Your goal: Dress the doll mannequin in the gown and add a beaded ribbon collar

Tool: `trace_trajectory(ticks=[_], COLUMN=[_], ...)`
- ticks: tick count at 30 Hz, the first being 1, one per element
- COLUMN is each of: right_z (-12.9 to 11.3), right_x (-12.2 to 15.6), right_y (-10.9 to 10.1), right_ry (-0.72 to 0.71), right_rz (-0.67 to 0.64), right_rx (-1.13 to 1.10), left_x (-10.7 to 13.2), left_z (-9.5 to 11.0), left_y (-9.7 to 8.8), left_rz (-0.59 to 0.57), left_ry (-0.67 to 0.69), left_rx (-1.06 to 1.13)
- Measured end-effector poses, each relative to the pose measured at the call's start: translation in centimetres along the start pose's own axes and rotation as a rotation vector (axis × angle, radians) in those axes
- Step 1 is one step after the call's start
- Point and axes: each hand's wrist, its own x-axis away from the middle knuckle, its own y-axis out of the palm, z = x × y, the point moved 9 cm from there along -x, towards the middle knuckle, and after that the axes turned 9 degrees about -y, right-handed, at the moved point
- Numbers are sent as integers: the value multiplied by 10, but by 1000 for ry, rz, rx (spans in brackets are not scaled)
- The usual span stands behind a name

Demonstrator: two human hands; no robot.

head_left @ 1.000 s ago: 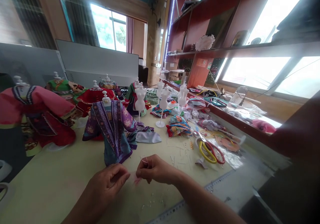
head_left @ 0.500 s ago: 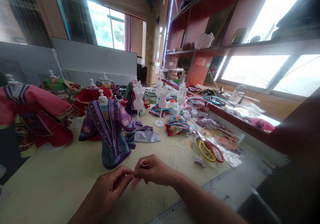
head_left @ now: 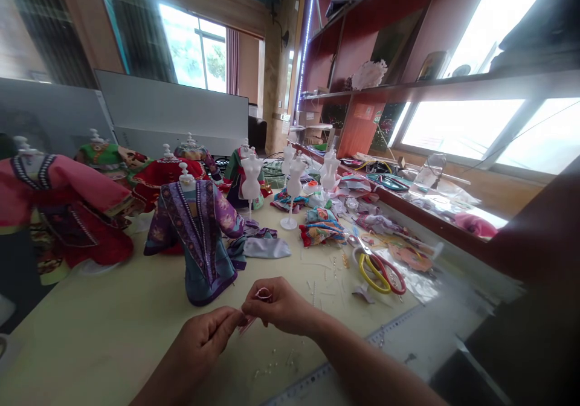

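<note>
In the head view, my left hand (head_left: 202, 336) and my right hand (head_left: 283, 308) meet low in the middle, above the table. My left thumb and index finger pinch the lower part of a small pink tassel (head_left: 246, 326), its strands showing just under the fingertips. Closed on its upper part is my right hand, with a pale pink loop (head_left: 263, 293) standing out above the curled fingers. Most of the tassel is hidden by the fingers. Tiny beads (head_left: 274, 365) lie scattered on the table below my hands.
A mannequin in a purple and teal robe (head_left: 203, 243) stands just beyond my hands, more dressed ones to its left. Bare white mannequins (head_left: 295, 179) stand behind. Scissors (head_left: 376, 270) lie at right among fabric scraps (head_left: 321, 228). A clear ruler (head_left: 344, 357) runs along the table's near right.
My left fingers have closed tighter on the tassel and moved slightly right, gathering strands that were fanned out before. My right hand has shifted only a little.
</note>
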Motion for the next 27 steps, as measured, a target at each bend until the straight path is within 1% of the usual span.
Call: trace_trajectory(ticks=[4, 7, 10, 13, 15, 18, 22, 24, 27], right_z=[-4, -5, -8, -9, -6, -3, -4, -5, -7], right_x=[0, 1, 1, 1, 1, 1, 1, 0, 0], right_y=[1, -3, -6, -6, -5, -1, 2, 1, -3], right_ry=[-21, -6, -1, -12, 0, 14, -10, -10, -12], right_rz=[-3, 34, 64, 65, 56, 36, 18, 27, 57], right_rx=[30, 103, 154, 142, 115, 29, -73, -59, -11], left_x=[-2, 0, 3, 5, 4, 2, 0, 0, 1], left_z=[-3, -6, -14, -21, -23, -24, -23, -24, -30], left_y=[2, 5, 8, 13, 17, 20, 16, 15, 18], left_rz=[-50, -95, -102, -126, -165, -206, -187, -172, -172], left_ry=[-75, -131, -225, -300, -320, -342, -335, -348, -401], left_rx=[92, 176, 291, 410, 453, 447, 424, 442, 555])
